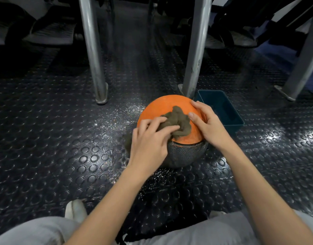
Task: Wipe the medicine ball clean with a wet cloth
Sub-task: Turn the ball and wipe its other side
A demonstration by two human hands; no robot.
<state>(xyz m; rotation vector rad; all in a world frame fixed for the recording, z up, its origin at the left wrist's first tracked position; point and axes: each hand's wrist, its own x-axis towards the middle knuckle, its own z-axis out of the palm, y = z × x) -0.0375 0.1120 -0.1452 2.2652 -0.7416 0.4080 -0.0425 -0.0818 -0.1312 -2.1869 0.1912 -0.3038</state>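
On top of the medicine ball (162,106), the fingers (170,128) of the left hand (148,144) were laid nearly straight and spread over the bunched cloth (178,121). It was pressed to the orange half rather than closed round, and one end trailed out under the palm on the ball's left side. The fingers (196,104) of the right hand (208,124) were splayed flat against the ball's right shoulder, with nothing held and the thumb just beside the cloth. The ball was set on the studded floor (63,138), with a blue tub (223,106) just behind it to the right. For the stroke to be done well, the cloth would best be opened out flatter so that more of it met the surface. Even pressure would be needed, and the ball should be braced, then rolled so that its dark lower half could be reached.
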